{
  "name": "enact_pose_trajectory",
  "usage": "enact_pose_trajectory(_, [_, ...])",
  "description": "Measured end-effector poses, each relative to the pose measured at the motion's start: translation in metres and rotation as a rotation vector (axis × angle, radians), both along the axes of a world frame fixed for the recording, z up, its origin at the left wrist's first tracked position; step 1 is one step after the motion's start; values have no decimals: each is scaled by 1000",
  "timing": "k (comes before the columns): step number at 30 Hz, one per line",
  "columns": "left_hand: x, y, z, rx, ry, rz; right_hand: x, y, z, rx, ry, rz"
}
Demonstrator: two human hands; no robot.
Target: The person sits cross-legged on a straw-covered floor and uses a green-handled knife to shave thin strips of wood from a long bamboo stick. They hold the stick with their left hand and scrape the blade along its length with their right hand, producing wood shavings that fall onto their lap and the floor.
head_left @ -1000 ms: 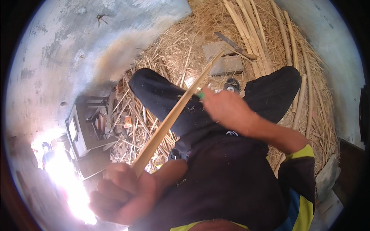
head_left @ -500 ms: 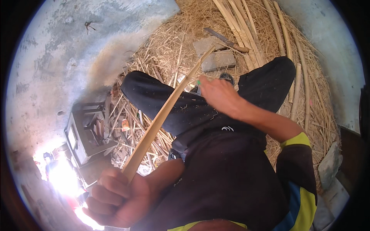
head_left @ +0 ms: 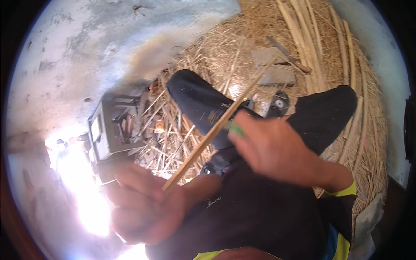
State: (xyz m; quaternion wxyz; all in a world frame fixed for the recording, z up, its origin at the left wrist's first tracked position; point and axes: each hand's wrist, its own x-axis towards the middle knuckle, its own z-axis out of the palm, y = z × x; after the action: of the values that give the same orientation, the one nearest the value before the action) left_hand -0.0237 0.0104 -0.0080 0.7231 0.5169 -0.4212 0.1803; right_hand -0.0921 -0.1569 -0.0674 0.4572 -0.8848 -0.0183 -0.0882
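Observation:
My left hand (head_left: 145,203), blurred at lower left, is closed around the near end of a long, pale bamboo strip (head_left: 212,134). The strip slants up and away to the right, narrowing toward its far end. My right hand (head_left: 281,151) is at the strip's right side near its middle, with its fingers curled and smeared by motion. A small green patch (head_left: 236,129) shows at those fingers, and I cannot make out what they hold. Under both hands are my crossed legs in dark trousers (head_left: 329,115), dotted with thin shavings.
Beyond my legs, a long knife with a wooden handle (head_left: 303,67) lies across stone blocks (head_left: 277,77). Bamboo lengths (head_left: 353,52) run along the right over straw-like shavings (head_left: 221,45). A grey box frame (head_left: 102,130) and an orange-white cup (head_left: 159,126) stand left, near the wall (head_left: 86,65).
My right hand has come nearer, beside the strip's middle. The strip has turned and now looks narrower. The whole view has shifted, with the surroundings further right; my left hand still grips the strip.

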Motion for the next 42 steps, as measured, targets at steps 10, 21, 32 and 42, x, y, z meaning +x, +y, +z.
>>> enact_pose_trajectory(10, [-4,-12,3,-116,-23,613,-14,53,14,-186,-109,45])
enact_pose_trajectory(21, [-5,-14,-1,-299,53,557,6,11,-54,-460,228,-208])
enact_pose_trajectory(32, [11,-22,6,-238,147,750,1,45,7,-247,62,27])
enact_pose_trajectory(42, [16,-49,19,-452,236,948,4,59,28,-256,-110,0])
